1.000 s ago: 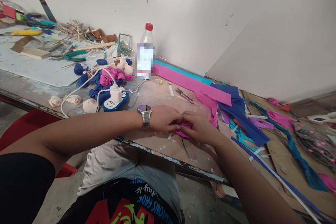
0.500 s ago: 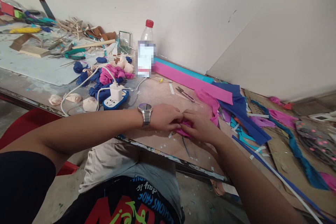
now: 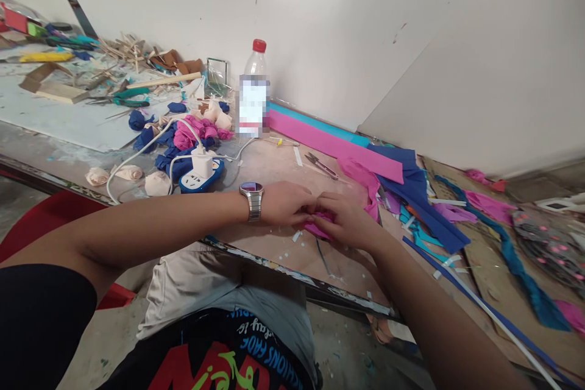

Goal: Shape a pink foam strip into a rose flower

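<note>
Over the table's front part, my left hand (image 3: 287,202), with a metal watch (image 3: 252,200) on its wrist, meets my right hand (image 3: 348,219) fingertip to fingertip. Both are closed on a piece of pink crepe paper (image 3: 316,229), which is partly covered by the fingers. A crumpled pink strip (image 3: 361,175) lies just behind my right hand; whether it joins the held piece is hidden. Small scissors (image 3: 322,166) rest on the table beyond the hands.
To the left sit a power socket (image 3: 192,180) with a white plug and cable, and rolled paper flowers (image 3: 194,132). A bottle (image 3: 256,61) stands behind a blurred phone screen (image 3: 253,103). Pink (image 3: 329,141) and dark blue paper (image 3: 425,207) lie right; pliers (image 3: 130,94) lie far left.
My fingers have shifted slightly on the pink crepe paper, and a little more of it shows beneath my right hand. The view has tilted a touch; the rest stays put.
</note>
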`<state>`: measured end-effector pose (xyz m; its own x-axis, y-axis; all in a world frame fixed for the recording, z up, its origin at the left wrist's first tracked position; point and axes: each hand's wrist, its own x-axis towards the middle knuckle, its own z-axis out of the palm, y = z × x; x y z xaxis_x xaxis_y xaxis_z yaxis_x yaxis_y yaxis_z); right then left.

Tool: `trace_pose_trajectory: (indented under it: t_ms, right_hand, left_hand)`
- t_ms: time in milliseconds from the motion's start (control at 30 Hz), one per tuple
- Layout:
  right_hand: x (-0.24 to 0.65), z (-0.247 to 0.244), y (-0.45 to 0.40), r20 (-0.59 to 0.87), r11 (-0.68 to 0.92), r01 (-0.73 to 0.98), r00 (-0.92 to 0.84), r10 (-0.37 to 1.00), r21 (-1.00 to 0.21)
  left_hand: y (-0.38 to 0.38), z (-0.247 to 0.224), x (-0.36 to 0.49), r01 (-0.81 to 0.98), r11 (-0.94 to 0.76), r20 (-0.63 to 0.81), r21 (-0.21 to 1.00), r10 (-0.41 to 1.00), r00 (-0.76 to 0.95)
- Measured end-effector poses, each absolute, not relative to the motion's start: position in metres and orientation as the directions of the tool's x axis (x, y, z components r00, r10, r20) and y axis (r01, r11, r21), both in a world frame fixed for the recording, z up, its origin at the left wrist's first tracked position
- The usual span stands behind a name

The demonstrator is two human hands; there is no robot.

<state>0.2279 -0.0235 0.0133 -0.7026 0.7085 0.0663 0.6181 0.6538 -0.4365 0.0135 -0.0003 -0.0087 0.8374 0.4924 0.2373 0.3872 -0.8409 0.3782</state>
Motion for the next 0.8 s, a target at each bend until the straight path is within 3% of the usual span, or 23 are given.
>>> trace_pose_trajectory:
  t_ms: [567,800]
  right_hand:
    - [0.229,0.015,-0.022,0.233,0.694,0.63,-0.659,0.715,-0.348]
    - [0.229,0.015,-0.023,0.238,0.683,0.645,-0.644,0.727,-0.343]
  left_hand:
    - [-0.001,-0.003,0.013,0.461,-0.712,0.293,0.529,0.664,0.688]
    - [-0.003,0.002,0.013,0.48,-0.681,0.283,0.553,0.695,0.66]
